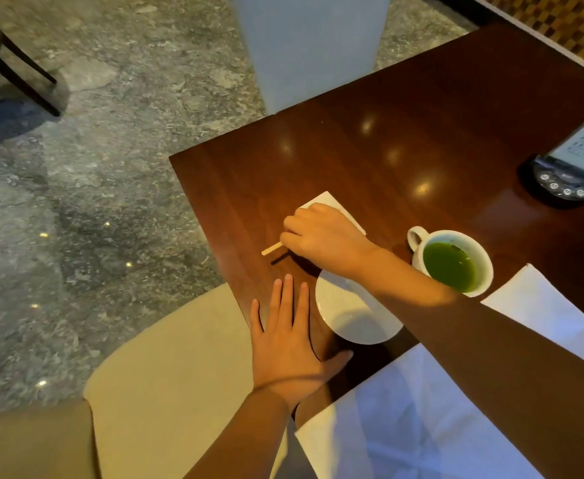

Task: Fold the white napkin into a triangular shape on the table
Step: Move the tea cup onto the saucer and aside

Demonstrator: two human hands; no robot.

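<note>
A small white folded napkin [332,203] lies on the dark wooden table [404,133], mostly covered by my right hand [321,236]. That hand is closed around a thin pale stick [272,249] whose tip pokes out to the left just above the table. My left hand [285,337] lies flat on the table's near left edge, fingers spread, holding nothing. A large white cloth [404,420] lies at the near right, partly under my right forearm.
A white saucer [349,316] sits between my hands. A white cup of green liquid [452,261] stands right of my right wrist. A black call-button stand with a card [566,178] is at the far right. A beige chair [166,375] is below left.
</note>
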